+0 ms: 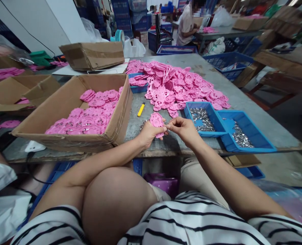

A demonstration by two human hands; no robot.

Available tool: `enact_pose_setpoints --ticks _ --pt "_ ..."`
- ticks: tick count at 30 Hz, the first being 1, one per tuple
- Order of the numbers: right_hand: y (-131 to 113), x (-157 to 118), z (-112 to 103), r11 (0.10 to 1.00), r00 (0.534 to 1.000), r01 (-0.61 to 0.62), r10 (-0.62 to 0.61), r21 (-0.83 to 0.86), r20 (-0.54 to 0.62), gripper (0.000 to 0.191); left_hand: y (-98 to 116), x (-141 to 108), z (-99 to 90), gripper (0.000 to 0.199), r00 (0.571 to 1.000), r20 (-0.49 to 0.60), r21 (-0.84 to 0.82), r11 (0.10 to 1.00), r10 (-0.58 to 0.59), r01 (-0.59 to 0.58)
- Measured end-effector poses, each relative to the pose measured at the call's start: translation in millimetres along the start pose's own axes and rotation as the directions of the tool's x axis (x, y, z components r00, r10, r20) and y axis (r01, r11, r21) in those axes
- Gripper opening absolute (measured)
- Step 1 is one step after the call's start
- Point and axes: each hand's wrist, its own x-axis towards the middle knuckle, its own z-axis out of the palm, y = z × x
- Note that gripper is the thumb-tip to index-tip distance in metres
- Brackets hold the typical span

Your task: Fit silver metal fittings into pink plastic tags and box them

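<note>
My left hand (149, 132) grips a flat pink plastic piece (156, 119) with a moulded outline, holding it upright just above the table's front part. The fingers of my right hand (183, 128) are pinched together at the piece's right edge, close to my left thumb. Whatever sits between those fingertips is too small to make out. Small shiny metal parts (141, 126) lie on the table behind my left hand. Beyond it, a yellow-handled tool (141, 110) with a thin shaft rests on the tabletop.
A cardboard box (125, 117) of pink pieces stands left. A heap of pink pieces (186, 85) covers the table's middle. Two blue trays (219, 131) (264, 144) of small metal parts are at right. Another person (185, 23) sits at a far table.
</note>
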Motion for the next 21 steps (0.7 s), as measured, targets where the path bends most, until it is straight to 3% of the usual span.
enact_pose_setpoints --ticks 5,10,21 --pt "3.9 -0.9 -2.1 0.998 0.998 0.065 -0.065 -0.02 0.01 0.03 0.2 1.2 0.2 0.042 0.998 0.066 -0.109 0.994 -0.017 0.024" --pt "1.1 -7.0 1.1 0.964 0.974 0.218 -0.224 -0.155 -0.019 0.021 4.3 1.1 4.4 0.048 0.994 0.082 -0.227 0.97 -0.074 0.091" --pt "0.4 -8.7 4.0 0.938 0.967 0.253 -0.253 -0.235 0.032 0.02 3.8 -0.1 4.9 0.052 0.987 0.15 -0.233 0.968 -0.057 0.091"
